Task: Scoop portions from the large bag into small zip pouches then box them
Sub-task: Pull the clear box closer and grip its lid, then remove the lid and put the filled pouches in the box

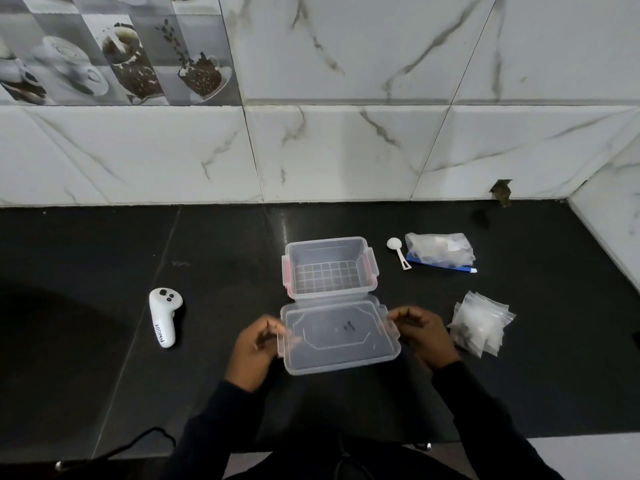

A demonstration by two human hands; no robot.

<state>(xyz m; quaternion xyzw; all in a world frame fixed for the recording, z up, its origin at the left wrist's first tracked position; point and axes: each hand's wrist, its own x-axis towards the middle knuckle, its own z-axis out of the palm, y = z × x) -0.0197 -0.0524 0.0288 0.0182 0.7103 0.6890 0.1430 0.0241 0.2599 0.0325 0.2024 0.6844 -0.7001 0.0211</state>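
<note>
Black counter [104, 258], marble-tiled wall [346, 150] behind; left hand [254, 355] and right hand [424, 336] grip the lid [341, 341] — box [325, 250] beyond.

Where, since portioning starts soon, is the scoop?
Head view: the white scoop lies right of centre on the black counter, between the open box and the large bag.

One wide-angle camera is riding on the person's head, facing forward and down over the black countertop [86, 258] toward the tiled wall [346, 150] — near enough that the left hand [254, 351] and right hand [427, 337], gripping the lid [341, 337], are filling the lower middle.
</note>
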